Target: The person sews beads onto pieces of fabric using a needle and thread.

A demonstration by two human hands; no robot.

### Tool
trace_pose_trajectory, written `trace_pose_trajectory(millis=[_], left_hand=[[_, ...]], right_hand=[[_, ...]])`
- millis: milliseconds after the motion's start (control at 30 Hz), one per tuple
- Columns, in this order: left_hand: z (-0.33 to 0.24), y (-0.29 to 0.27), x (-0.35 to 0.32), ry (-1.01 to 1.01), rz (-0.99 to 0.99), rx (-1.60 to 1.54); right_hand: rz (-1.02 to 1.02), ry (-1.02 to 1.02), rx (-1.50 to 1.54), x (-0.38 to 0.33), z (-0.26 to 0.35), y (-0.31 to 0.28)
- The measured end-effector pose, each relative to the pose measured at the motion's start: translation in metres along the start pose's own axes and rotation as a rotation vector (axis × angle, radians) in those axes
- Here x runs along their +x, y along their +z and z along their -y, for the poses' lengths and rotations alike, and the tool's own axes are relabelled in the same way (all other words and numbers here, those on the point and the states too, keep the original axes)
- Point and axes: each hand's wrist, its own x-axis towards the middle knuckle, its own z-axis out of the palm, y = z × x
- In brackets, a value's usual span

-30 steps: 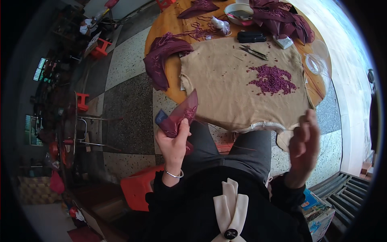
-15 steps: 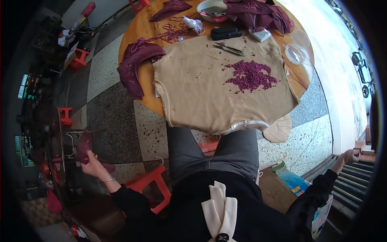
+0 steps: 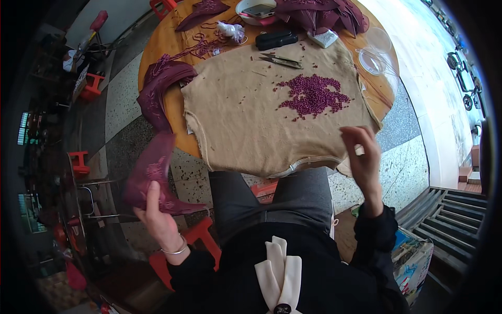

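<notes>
My left hand (image 3: 159, 222) grips a sheer dark-purple fabric piece (image 3: 151, 172) with raised embroidery, held up left of my lap beside the table edge. My right hand (image 3: 362, 157) is lifted near the table's front right edge, its fingers curled together; whatever they hold, if anything, is too small to make out. Beyond it, a heap of small purple beads (image 3: 314, 97) lies on a tan cloth (image 3: 230, 120) spread over the round wooden table (image 3: 151, 47). Thread snips (image 3: 281, 61) rest behind the beads.
More purple fabric pieces (image 3: 166, 94) drape over the table's left edge and pile at the back (image 3: 324, 14). A black case (image 3: 276, 39), a white bowl (image 3: 255, 11) and a clear round lid (image 3: 372, 62) sit around the cloth. A red stool (image 3: 201, 240) stands by my left arm.
My left hand has brought the fabric up and inward, toward the table. My right hand has swung in from far right to the table's front edge. The view has shifted slightly.
</notes>
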Motion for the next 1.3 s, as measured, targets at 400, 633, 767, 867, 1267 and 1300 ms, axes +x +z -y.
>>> trace_pose_trajectory(millis=[400,633,767,867,1267,1300], left_hand=[[0.013,0.042,-0.033,-0.231,0.194,-0.136],[0.007,0.053,-0.033,-0.22,0.261,-0.097],[0.009,0.053,-0.036,-0.242,0.24,-0.148],[0.012,0.044,-0.039,-0.318,0.146,-0.231],[0.012,0.057,-0.054,-0.293,0.327,-0.162],[0.01,0.059,-0.057,-0.271,0.336,-0.165]], right_hand=[[-0.008,-0.098,-0.121,0.023,0.003,0.061],[0.012,-0.086,-0.117,0.027,0.005,0.063],[0.063,-0.107,-0.144,0.028,0.003,0.064],[0.131,-0.232,-0.166,0.033,0.011,0.064],[0.295,-0.087,0.436,-0.01,0.118,0.062],[0.289,-0.11,0.453,-0.015,0.122,0.067]])
